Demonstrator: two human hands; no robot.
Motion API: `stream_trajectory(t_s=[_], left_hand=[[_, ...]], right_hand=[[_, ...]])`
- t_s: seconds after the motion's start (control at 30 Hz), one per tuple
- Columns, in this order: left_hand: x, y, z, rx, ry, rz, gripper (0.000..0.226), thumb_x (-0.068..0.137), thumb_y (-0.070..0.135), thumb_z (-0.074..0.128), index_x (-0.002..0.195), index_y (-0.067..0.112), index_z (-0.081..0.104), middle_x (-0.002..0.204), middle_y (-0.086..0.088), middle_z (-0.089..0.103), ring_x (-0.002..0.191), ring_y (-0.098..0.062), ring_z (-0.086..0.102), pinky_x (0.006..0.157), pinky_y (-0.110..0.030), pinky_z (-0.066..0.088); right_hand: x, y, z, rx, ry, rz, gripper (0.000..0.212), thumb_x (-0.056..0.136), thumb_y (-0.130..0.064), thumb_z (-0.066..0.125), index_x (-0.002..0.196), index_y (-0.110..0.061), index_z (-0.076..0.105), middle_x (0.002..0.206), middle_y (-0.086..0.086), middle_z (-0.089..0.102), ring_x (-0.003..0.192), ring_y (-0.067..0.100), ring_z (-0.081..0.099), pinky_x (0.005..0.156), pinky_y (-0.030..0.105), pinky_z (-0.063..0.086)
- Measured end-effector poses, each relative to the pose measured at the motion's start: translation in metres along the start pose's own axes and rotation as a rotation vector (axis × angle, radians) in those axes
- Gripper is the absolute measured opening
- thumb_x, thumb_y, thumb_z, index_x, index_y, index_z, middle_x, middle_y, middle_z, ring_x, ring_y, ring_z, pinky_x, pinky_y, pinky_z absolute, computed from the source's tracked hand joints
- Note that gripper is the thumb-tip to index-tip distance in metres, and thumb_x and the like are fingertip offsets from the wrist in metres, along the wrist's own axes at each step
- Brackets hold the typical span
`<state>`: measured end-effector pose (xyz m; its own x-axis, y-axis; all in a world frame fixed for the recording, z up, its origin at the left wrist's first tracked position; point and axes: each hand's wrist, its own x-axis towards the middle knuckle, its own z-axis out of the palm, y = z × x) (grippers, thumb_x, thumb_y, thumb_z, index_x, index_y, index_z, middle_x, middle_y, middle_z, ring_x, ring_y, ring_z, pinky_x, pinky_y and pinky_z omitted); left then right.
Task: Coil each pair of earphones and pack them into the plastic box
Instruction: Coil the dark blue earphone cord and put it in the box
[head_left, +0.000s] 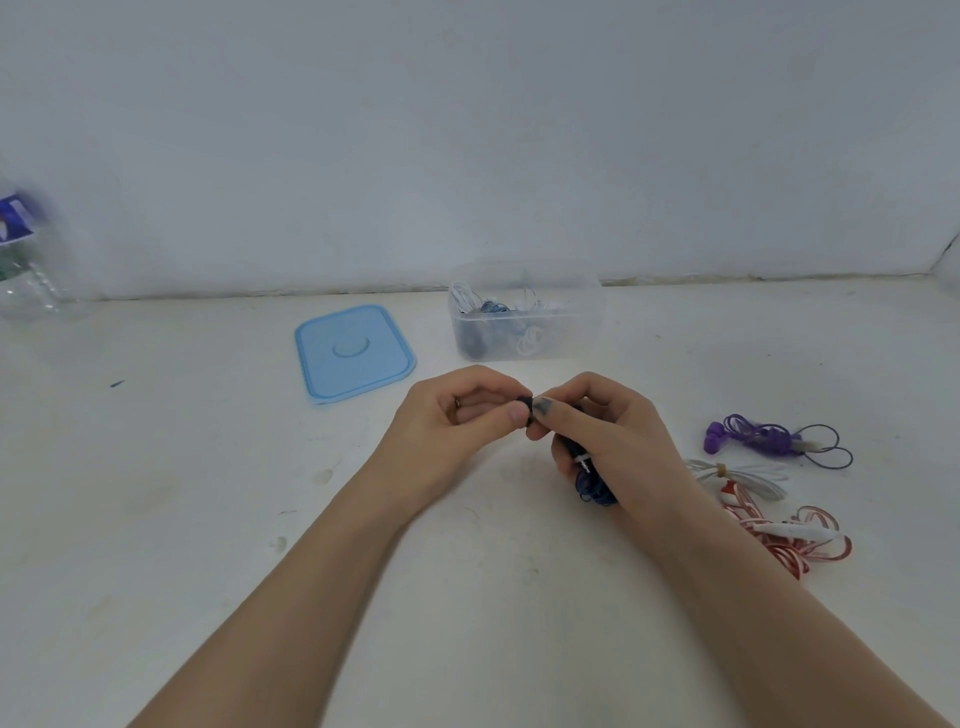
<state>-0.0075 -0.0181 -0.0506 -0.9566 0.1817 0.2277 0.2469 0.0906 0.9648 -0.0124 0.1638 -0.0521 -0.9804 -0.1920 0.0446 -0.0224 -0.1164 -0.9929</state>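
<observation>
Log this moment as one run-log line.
step: coiling | hands: both grip dark blue earphones | plastic box: open, partly filled | lid: beside box

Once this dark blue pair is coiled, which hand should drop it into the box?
Right, probably: the right hand already grips the dark blue earphones, while the left hand only pinches one end. The open plastic box sits just beyond both.

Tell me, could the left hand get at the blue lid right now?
Probably not at once: the left hand is pinching the dark earphones together with the right hand. Once it lets go, bare table lies between it and the lid.
</observation>
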Motion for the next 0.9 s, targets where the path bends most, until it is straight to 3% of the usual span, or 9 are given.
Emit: stream_trajectory(t_s=[0.17, 0.27, 0.37, 0.67, 0.9], left_hand=[[0.0008, -0.0009, -0.0001, -0.069, -0.019, -0.027, 0.009, 0.095, -0.001, 0.064, 0.102, -0.003, 0.069, 0.091, -0.021, 0.076, 0.09, -0.026, 0.073, 0.091, -0.031, 0.057], [0.0015, -0.0013, -0.0009, -0.142, -0.041, -0.072, 0.006, 0.093, 0.002, 0.067, 0.098, 0.002, 0.07, 0.088, -0.019, 0.075, 0.09, -0.028, 0.073, 0.094, -0.037, 0.057], [0.0028, -0.0016, -0.0029, -0.238, -0.06, -0.136, 0.006, 0.087, 0.009, 0.067, 0.092, 0.007, 0.071, 0.085, -0.017, 0.072, 0.088, -0.028, 0.072, 0.092, -0.034, 0.057], [0.0054, 0.0004, -0.0079, -0.387, -0.126, -0.24, 0.01, 0.088, 0.006, 0.063, 0.096, 0.003, 0.068, 0.099, -0.024, 0.068, 0.098, -0.031, 0.07, 0.094, -0.031, 0.057], [0.0009, 0.001, -0.0023, -0.301, -0.099, -0.129, 0.006, 0.094, 0.003, 0.065, 0.098, 0.007, 0.063, 0.093, -0.019, 0.072, 0.093, -0.03, 0.072, 0.094, -0.032, 0.056]], right_hand=[[-0.0005, 0.0005, 0.0, 0.002, -0.002, -0.013, 0.013, 0.091, -0.011, 0.068, 0.083, -0.002, 0.065, 0.076, 0.013, 0.07, 0.049, 0.02, 0.048, 0.046, 0.026, 0.038], [-0.0008, 0.0009, -0.0001, -0.016, -0.005, -0.019, 0.014, 0.091, -0.012, 0.069, 0.083, -0.002, 0.065, 0.077, 0.016, 0.07, 0.049, 0.021, 0.048, 0.048, 0.029, 0.038], [-0.0007, 0.0019, 0.0006, -0.051, -0.011, -0.033, 0.012, 0.09, -0.012, 0.07, 0.082, -0.004, 0.066, 0.077, 0.014, 0.071, 0.051, 0.02, 0.05, 0.049, 0.029, 0.039], [-0.0013, -0.0007, 0.0002, -0.015, -0.055, -0.004, 0.012, 0.09, -0.013, 0.07, 0.078, -0.01, 0.069, 0.081, 0.02, 0.07, 0.049, 0.02, 0.049, 0.048, 0.025, 0.038], [-0.0009, -0.0009, -0.0027, 0.0, -0.044, 0.038, 0.014, 0.089, -0.018, 0.07, 0.079, -0.009, 0.068, 0.09, 0.035, 0.064, 0.05, 0.02, 0.046, 0.048, 0.028, 0.034]])
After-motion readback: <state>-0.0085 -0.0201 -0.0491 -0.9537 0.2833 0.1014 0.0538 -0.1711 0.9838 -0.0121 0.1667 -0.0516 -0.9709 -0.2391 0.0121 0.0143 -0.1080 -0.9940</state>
